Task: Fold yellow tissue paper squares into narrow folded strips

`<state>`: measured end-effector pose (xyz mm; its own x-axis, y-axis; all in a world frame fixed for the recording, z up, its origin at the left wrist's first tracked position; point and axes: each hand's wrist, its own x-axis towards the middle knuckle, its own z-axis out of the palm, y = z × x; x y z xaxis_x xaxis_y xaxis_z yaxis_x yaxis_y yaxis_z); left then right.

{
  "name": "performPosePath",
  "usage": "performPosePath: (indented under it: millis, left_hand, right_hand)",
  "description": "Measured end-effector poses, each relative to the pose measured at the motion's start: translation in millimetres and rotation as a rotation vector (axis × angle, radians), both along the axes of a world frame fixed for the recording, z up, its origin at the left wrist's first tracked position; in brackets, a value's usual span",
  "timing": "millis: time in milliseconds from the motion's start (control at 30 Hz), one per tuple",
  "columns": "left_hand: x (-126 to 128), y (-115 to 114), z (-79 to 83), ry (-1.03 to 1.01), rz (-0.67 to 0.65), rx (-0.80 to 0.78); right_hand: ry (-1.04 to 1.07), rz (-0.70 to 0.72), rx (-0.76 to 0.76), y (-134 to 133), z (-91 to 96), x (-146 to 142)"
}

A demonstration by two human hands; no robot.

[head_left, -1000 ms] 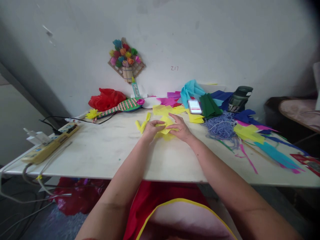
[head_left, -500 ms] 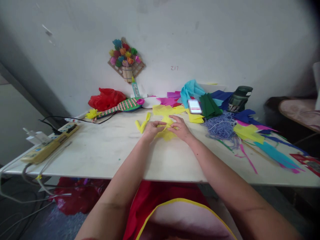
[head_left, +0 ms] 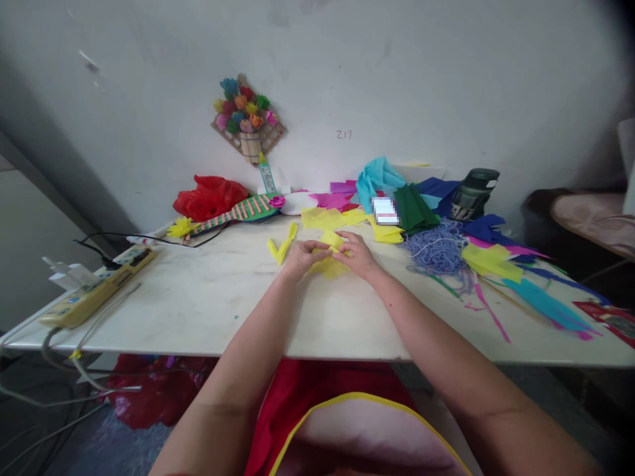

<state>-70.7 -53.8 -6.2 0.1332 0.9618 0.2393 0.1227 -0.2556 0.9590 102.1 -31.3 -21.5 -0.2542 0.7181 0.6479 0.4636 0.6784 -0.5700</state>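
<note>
Between my two hands is a thin piece of yellow crepe paper [head_left: 331, 239], held just over the middle of the white table [head_left: 198, 291]. My left hand [head_left: 303, 260] pinches its left side between thumb and fingers. From the other side my right hand [head_left: 358, 256] grips it, fingertips almost meeting those of the left. More yellow paper [head_left: 329, 268] lies under the hands, partly covered by them. A folded yellow paper strip [head_left: 282, 246] in a V shape rests left of my left hand.
A power strip [head_left: 99, 287] with cables lies at the left edge. Behind are a red plastic bag [head_left: 211, 197], a green pipa-shaped craft [head_left: 248, 209] and a glue bottle [head_left: 267, 174]. To the right are a phone [head_left: 385, 211], purple yarn [head_left: 439, 248], a dark bottle [head_left: 475, 194] and coloured paper.
My right fingers have drawn closer together on the yellow paper, and its upper part now looks more folded. The camera view has shifted slightly.
</note>
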Motion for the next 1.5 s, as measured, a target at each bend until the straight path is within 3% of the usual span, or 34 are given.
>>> performPosePath:
  millis: [467, 733, 900, 1067, 1200, 1400, 1500]
  left_hand:
    - [-1.7, 6.5, -5.3, -0.014, 0.082, 0.006]
    - [-4.0, 9.5, -5.2, 0.009, 0.145, 0.019]
    - [-4.1, 9.8, -7.4, 0.059, 0.101, 0.023]
    - [-3.1, 7.3, -7.6, 0.147, 0.024, 0.035]
    - [-1.1, 4.8, -4.7, 0.189, -0.015, 0.018]
    - [1.1, 2.3, -1.7, 0.229, -0.046, 0.006]
    - [0.0, 1.9, -1.0, 0.154, -0.096, -0.008]
  right_hand:
    - [0.041, 0.031, -0.050, 0.6, 0.2, 2.0]
    - [0.225, 0.050, -0.164, -1.2, 3.7, 5.4]
    - [0.374, 0.039, -0.383, -2.5, 7.8, 8.5]
    - [0.428, 0.202, -0.587, -7.1, 7.0, 5.4]
    - [0.402, 0.253, -0.651, -7.5, 4.3, 3.7]
    - [0.389, 0.181, -0.716, -8.9, 5.9, 4.7]
    - [0.430, 0.148, -0.763, -8.2, 6.4, 5.5]
